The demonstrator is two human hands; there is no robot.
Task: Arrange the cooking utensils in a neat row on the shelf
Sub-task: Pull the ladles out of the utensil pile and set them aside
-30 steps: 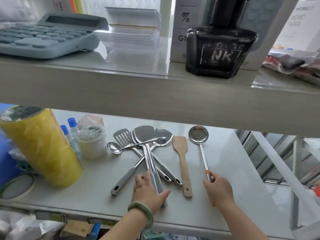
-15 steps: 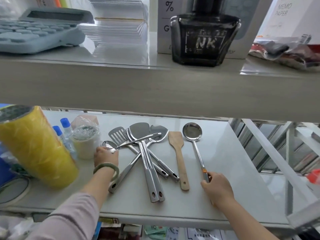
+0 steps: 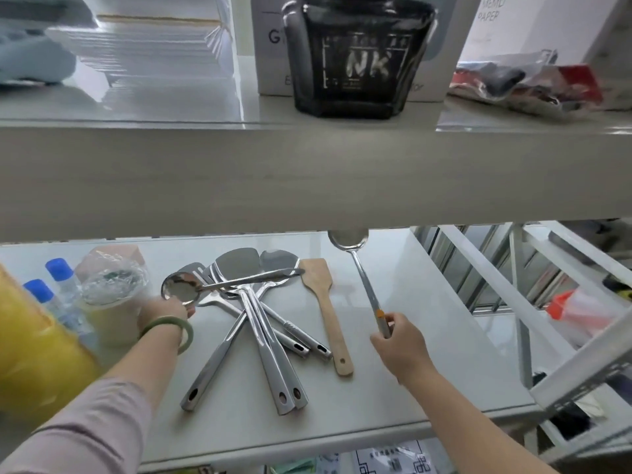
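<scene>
On the lower white shelf [image 3: 427, 364] lies a crossed heap of steel spatulas [image 3: 263, 336]. A steel spoon [image 3: 181, 289] rests across the heap's top, its bowl tilted up at the left, where my left hand [image 3: 164, 314] grips it. A wooden spatula [image 3: 328, 313] lies alone to the right of the heap. Further right, my right hand [image 3: 398, 347] holds the handle of a long steel ladle [image 3: 367, 289] with an orange band. The ladle's bowl is partly hidden behind the upper shelf's edge.
At the left of the lower shelf stand a big yellow tape roll [image 3: 37, 350], two blue-capped bottles [image 3: 58, 289] and a wrapped white roll [image 3: 109, 295]. The thick upper shelf board [image 3: 307, 176] hangs close above, carrying a black ink bottle [image 3: 355, 56]. White rack bars [image 3: 513, 302] stand at the right.
My left hand left the spatula handles, went to the heap's far left and took the spoon's bowl, tipping it up. My right hand has pushed the ladle farther back.
</scene>
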